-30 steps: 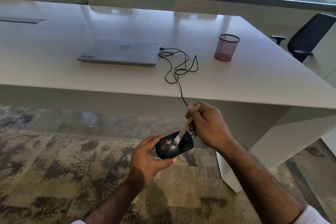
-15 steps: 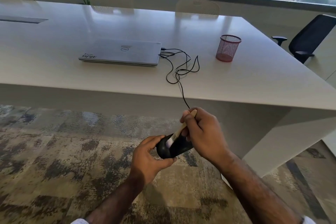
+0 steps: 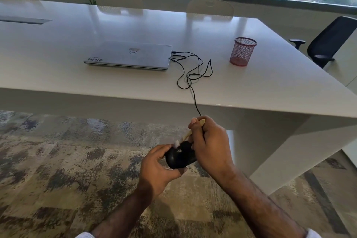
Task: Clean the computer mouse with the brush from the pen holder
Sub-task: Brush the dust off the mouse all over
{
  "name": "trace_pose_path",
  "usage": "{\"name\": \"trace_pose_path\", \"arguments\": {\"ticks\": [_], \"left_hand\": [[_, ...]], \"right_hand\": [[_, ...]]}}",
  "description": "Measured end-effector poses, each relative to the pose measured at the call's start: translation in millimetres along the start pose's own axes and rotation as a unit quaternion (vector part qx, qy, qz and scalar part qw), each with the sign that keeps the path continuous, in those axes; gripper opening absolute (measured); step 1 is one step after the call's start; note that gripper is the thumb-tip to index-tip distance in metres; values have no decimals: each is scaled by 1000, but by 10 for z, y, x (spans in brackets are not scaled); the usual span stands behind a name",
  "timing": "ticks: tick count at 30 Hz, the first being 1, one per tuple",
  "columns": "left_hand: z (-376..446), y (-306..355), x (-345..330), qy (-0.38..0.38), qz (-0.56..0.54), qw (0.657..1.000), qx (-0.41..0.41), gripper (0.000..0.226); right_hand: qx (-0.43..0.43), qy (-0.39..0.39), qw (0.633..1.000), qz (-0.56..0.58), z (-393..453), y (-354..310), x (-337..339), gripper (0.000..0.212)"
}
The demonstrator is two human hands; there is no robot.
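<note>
A black computer mouse [image 3: 180, 157] is held in the air in front of the table, below its front edge. My left hand [image 3: 158, 166] grips it from the left and underneath. My right hand [image 3: 209, 143] grips a small brush [image 3: 186, 134] with a pale wooden handle; its white bristles touch the top left of the mouse. The mouse's black cable [image 3: 193, 75] runs up over the table edge to the laptop. A red mesh pen holder [image 3: 243, 51] stands on the table at the right and looks empty.
A closed silver laptop [image 3: 129, 55] lies on the white table [image 3: 58, 75]. A black office chair [image 3: 328, 41] stands at the far right. Pale chairs line the far side under the window. Patterned carpet [image 3: 58, 160] covers the floor.
My right hand has moved the brush leftward across the mouse, so the bristles now sit at its top left edge. My left hand keeps its hold on the mouse.
</note>
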State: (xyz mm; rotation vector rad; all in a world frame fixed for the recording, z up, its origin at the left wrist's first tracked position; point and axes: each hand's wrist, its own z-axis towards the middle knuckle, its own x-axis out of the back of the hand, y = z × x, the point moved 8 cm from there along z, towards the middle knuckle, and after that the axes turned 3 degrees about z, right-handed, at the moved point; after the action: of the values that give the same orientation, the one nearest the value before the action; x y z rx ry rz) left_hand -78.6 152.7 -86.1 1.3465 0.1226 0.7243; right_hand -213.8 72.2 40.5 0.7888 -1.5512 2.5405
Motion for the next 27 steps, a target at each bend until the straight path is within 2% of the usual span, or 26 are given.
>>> {"name": "trace_pose_path", "arguments": {"ticks": [5, 10, 14, 19, 25, 27], "left_hand": [[-6, -12, -15, 6, 2, 1000, 13, 58], [6, -20, -46, -5, 5, 1000, 25, 48], [15, 36, -35, -4, -10, 1000, 14, 37], [25, 18, -50, 1, -13, 1000, 13, 48], [13, -153, -24, 17, 11, 999, 28, 63], [12, -180, -17, 24, 15, 999, 29, 68]], "right_hand": [[-38, -100, 994, -7, -120, 46, -300, 29], [17, -86, 995, -48, -151, -7, -298, 27], [19, -65, 996, -49, -110, -9, -221, 26], [15, -64, 997, -51, -84, 9, -165, 25], [32, -43, 996, -74, 16, 58, -12, 13], [15, -34, 998, -47, 51, 97, 49, 11]]}}
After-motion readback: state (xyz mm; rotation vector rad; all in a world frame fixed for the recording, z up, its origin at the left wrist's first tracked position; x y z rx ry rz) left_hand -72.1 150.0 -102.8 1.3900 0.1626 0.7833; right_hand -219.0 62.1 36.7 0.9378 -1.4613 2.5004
